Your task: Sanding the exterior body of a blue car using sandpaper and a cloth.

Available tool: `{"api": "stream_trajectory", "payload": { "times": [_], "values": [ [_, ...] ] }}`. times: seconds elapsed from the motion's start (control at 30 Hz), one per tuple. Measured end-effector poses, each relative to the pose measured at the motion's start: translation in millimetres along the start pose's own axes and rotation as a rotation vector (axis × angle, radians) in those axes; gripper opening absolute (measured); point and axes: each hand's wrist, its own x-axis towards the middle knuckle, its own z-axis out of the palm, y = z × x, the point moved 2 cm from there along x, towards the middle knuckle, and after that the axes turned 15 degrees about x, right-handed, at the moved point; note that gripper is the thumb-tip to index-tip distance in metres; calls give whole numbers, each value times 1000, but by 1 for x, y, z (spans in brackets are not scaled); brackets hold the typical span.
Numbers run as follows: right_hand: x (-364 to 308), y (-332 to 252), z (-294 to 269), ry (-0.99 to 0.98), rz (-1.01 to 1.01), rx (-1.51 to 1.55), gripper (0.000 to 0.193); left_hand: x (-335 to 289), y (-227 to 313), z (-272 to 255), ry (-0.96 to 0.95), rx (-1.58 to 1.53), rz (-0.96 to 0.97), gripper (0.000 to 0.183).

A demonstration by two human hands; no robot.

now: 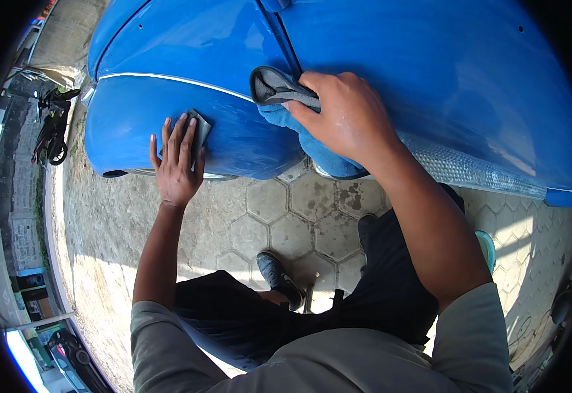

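My left hand (180, 164) lies on the blue rear fender (125, 121) of a car, fingers stretched over a folded grey sheet of sandpaper (201, 129) pressed against the paint. The sheet sticks out past the fingertips on the right; its underside is hidden. Dull, whitish smears mark the fender around it. In my right hand (350, 114) a bunched blue and grey cloth (279, 98) is gripped near the seam between the fender and the body. The cloth hangs below the fist toward the fender's lower edge.
A ribbed metal running board (469, 164) runs along the car's lower side on the right. Hexagonal paving (291, 236) lies underfoot. A pale green round thing (486, 249) stands by my right leg. Far left are a motorcycle (55, 128) and a dark vehicle (73, 357).
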Motion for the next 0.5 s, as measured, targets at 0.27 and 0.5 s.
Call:
{"api": "stream_trajectory", "payload": {
  "times": [0.27, 0.5],
  "values": [
    [2, -7, -2, -77, 66, 86, 35, 1, 11, 26, -162, -40, 142, 75],
    [6, -3, 9, -97, 82, 115, 35, -24, 66, 42, -243, 57, 349, 84]
  ]
}}
